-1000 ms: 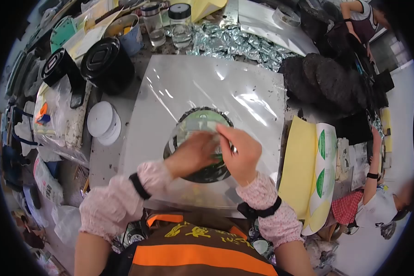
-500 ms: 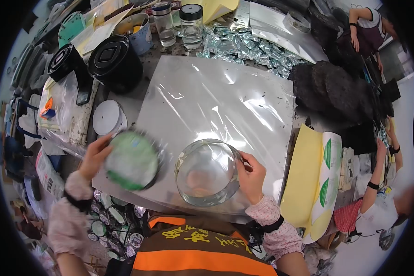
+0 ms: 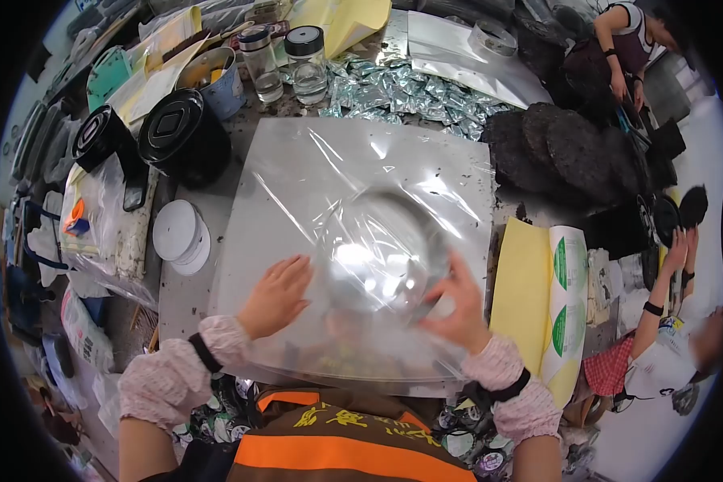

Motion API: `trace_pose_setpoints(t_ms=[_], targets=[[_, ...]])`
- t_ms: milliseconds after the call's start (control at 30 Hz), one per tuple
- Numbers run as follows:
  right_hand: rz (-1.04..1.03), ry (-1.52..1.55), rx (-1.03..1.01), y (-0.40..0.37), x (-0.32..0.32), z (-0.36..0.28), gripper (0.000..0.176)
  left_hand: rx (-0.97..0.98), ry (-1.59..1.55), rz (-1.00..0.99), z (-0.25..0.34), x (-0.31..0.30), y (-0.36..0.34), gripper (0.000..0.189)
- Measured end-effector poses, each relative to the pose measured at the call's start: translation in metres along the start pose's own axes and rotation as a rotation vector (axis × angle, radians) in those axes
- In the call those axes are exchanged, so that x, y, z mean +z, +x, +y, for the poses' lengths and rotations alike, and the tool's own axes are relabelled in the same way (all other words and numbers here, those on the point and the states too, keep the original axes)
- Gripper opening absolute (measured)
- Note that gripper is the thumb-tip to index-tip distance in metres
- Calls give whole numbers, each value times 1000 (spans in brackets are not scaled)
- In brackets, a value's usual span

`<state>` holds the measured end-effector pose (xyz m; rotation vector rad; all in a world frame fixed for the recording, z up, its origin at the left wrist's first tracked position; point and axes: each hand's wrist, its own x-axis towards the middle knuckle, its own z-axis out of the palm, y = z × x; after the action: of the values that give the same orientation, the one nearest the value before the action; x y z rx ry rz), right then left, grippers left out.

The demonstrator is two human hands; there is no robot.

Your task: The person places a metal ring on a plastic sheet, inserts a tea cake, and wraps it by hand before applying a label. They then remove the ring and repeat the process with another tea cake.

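Observation:
A clear round ring [image 3: 381, 207], glass-like and see-through, is over the shiny grey sheet [image 3: 257, 337] in front of me. My right hand [image 3: 460, 309] has its thumb and fingers at the ring's right edge, slightly blurred, and looks closed on it. To the left of the ring, my left hand [image 3: 277, 297] hovers above the sheet with fingers stretched out and nothing in them. Wrinkled, glossy clear film [image 3: 285, 209] covers the sheet. Whether the ring has a bottom cannot be made out.
Round white discs [image 3: 177, 231] lie to the left, below a black canister [image 3: 185, 136]. Silvery-green packets [image 3: 418, 92] and two glass jars [image 3: 306, 64] are behind. Dark round cakes [image 3: 558, 153] and yellow label sheets [image 3: 522, 297] line the right. Two people work at the right.
The round green-and-white wrapped piece has left my left hand and is out of sight. That hand has moved right, over the sheet. My right hand and the ring have shifted up and right.

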<state>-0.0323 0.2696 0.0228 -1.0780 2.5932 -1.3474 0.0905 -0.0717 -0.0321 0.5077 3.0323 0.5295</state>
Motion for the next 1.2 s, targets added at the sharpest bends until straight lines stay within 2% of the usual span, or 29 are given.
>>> trace_pose_setpoints(t_ms=[67, 167, 200, 267, 400, 500, 600, 733, 800, 900, 933, 1033, 1067, 1133, 1167, 1200], targets=[[166, -112, 63, 30, -16, 35, 31, -52, 22, 46, 18, 6, 29, 62], [252, 99, 247, 50, 7, 62, 38, -172, 70, 84, 33, 13, 68, 73], [237, -38, 159, 42, 21, 82, 38, -237, -124, 141, 35, 14, 82, 76], [214, -27, 116, 39, 24, 76, 38, -352, -511, 256, 39, 16, 109, 82], [253, -59, 106, 42, 27, 75, 41, -314, -230, 218, 44, 36, 145, 84], [275, -64, 103, 47, 30, 71, 42, -221, 6, 62, 27, 18, 99, 82], [263, -83, 103, 45, 30, 68, 42, -370, 42, -80, 24, -11, 12, 78], [251, -91, 118, 43, 33, 70, 42, -469, 226, -220, 36, -37, -113, 81], [272, -123, 81, 42, 36, 71, 40, -551, 261, -239, 41, -46, -138, 82], [234, -116, 138, 39, 36, 75, 40, -317, 181, -43, 24, -63, -132, 81], [231, -174, 101, 40, 34, 74, 38, -133, 99, -59, 19, -65, -121, 69], [177, 167, 254, 30, 24, 71, 32, 182, -2, -172, -9, -30, -99, 55], [143, 124, 260, 21, 17, 64, 33, 206, 3, -100, -13, -20, -104, 50], [76, -179, -9, -4, -2, 12, 35, 272, 20, 47, -23, -10, -105, 40], [37, -332, -135, -17, -6, -16, 37, 214, -71, 35, -24, -10, -103, 38], [-39, -237, -214, -28, -1, -38, 39, 151, -167, 21, -23, -11, -101, 36]])
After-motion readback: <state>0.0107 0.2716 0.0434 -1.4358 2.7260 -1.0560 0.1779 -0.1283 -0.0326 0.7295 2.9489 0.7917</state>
